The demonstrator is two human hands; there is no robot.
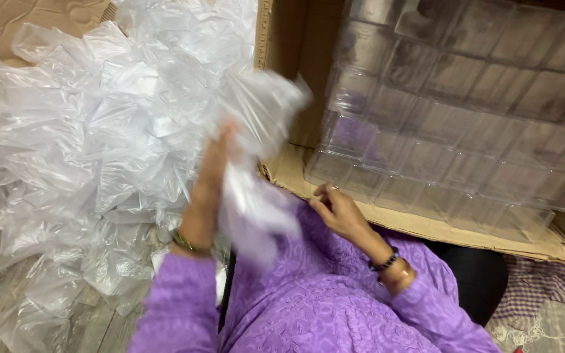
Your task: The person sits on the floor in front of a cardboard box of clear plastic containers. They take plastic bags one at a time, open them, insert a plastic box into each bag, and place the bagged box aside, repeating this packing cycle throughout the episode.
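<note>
My left hand (212, 171) is raised in the middle of the view and grips a crumpled clear plastic bag (259, 114), blurred as if moving; part of the bag hangs down over my purple sleeve. My right hand (336, 209) rests lower right, fingers curled, touching the front flap of a cardboard box (420, 225). It holds nothing that I can see. Inside the box lies a stack of clear plastic compartment trays (465, 104).
A big heap of clear plastic bags (80, 144) covers the left side, over flattened cardboard (14, 19) and a wooden floor (93, 327). A checked cloth (544, 281) lies at the lower right beside the box.
</note>
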